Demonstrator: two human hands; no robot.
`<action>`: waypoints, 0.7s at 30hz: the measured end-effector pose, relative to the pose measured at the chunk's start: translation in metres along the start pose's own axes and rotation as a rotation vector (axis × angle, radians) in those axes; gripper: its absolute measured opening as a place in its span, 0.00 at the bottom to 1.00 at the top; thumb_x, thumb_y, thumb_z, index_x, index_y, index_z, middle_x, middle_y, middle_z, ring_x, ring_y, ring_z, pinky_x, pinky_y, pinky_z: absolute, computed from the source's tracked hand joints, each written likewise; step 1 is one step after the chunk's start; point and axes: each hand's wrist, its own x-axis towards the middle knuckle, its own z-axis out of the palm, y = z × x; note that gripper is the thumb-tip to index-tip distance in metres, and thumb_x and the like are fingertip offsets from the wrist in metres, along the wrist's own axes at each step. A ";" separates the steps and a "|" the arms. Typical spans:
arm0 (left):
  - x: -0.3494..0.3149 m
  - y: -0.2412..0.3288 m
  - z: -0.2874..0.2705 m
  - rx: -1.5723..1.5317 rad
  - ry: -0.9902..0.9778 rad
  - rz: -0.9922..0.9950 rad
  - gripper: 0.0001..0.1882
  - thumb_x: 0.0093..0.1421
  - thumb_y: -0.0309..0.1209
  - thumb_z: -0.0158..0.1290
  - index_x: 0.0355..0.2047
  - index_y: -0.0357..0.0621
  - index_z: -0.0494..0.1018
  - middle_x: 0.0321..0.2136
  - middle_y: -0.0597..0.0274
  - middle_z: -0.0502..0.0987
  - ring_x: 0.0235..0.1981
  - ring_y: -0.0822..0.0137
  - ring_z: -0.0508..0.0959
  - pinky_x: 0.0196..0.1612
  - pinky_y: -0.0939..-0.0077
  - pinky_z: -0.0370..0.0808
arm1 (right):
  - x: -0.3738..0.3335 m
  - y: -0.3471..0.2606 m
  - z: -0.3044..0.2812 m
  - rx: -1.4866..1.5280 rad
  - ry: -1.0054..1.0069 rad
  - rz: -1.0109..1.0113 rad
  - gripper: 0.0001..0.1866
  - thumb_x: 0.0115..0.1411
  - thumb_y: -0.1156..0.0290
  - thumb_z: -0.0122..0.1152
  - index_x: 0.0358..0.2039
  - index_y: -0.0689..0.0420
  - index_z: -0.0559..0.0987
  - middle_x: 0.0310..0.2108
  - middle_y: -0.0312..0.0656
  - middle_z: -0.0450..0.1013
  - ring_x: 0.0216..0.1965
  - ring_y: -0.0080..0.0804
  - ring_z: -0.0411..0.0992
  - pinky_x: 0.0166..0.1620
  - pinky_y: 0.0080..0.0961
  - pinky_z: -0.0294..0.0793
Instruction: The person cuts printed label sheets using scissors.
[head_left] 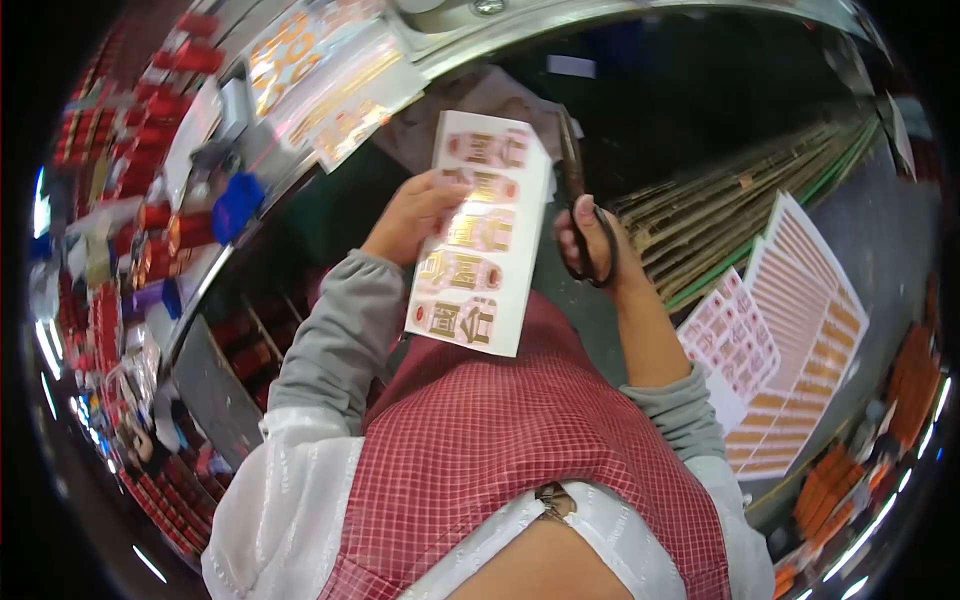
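Observation:
My left hand (413, 215) grips the left edge of a white printed sheet (487, 262), fingers lying over its face. Rows of gold and pink designs with small red spots run down the sheet, and one top corner is cut off at a slant. Just right of the sheet, my right hand (597, 240) has its fingers through the black handles of a pair of scissors (570, 160). The dark blades point up and away, close beside the sheet's right edge; whether they touch the paper I cannot tell.
At the upper left, a counter (440, 50) bears plastic packets of gold cut-outs (345, 85). A blue object (237, 207) hangs by its edge. To the right lie a bundle of long thin strips (730, 205), larger gold-striped sheets (800, 330) and a smaller pink-patterned sheet (730, 340).

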 end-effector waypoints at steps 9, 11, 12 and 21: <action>0.014 -0.019 0.131 -0.005 -0.164 0.088 0.13 0.60 0.30 0.47 0.43 0.35 0.68 0.37 0.59 0.74 0.37 0.71 0.75 0.41 0.79 0.72 | -0.094 0.013 -0.052 -0.364 0.367 -0.405 0.13 0.50 0.67 0.58 0.32 0.63 0.71 0.28 0.36 0.70 0.29 0.21 0.66 0.31 0.22 0.67; 0.015 -0.044 0.178 0.020 -0.235 -0.010 0.13 0.61 0.31 0.46 0.42 0.36 0.68 0.37 0.61 0.74 0.36 0.72 0.74 0.39 0.80 0.72 | -0.138 0.030 -0.089 -0.247 0.480 -0.374 0.15 0.51 0.65 0.57 0.36 0.62 0.72 0.28 0.36 0.70 0.29 0.22 0.66 0.33 0.22 0.68; 0.015 -0.059 0.203 0.026 -0.239 -0.094 0.14 0.61 0.33 0.46 0.42 0.36 0.68 0.36 0.62 0.74 0.35 0.73 0.74 0.38 0.81 0.72 | -0.159 0.042 -0.110 -0.276 0.576 -0.381 0.15 0.52 0.66 0.56 0.38 0.62 0.72 0.28 0.36 0.70 0.28 0.21 0.66 0.32 0.21 0.68; -0.051 -0.174 0.311 0.104 -0.686 -0.637 0.12 0.58 0.27 0.47 0.43 0.38 0.68 0.41 0.57 0.74 0.38 0.65 0.75 0.40 0.69 0.74 | -0.379 0.088 -0.220 -0.587 0.612 -0.063 0.18 0.47 0.66 0.56 0.37 0.64 0.70 0.28 0.37 0.66 0.31 0.25 0.64 0.36 0.22 0.64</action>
